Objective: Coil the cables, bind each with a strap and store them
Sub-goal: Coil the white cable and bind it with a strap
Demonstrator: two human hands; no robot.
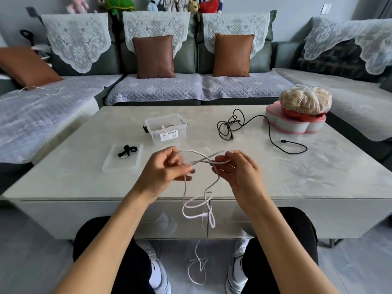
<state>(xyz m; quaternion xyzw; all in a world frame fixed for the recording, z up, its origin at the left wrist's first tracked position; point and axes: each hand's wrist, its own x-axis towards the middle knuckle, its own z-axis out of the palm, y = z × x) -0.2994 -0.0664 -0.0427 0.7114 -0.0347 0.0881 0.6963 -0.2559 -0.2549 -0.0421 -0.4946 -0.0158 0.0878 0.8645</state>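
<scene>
Head view: my left hand [169, 166] and right hand [235, 168] each pinch the white cable [199, 200], its slack dangling past the table [297, 177] edge. I judge I'm starting its first coil; next I'd gather loops evenly. Farther off lie the straps [127, 150], storage box [166, 128] and black cable [233, 124].

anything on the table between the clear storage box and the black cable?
Nothing: in the head view the stretch of table between the clear storage box and the black cable is bare.
</scene>
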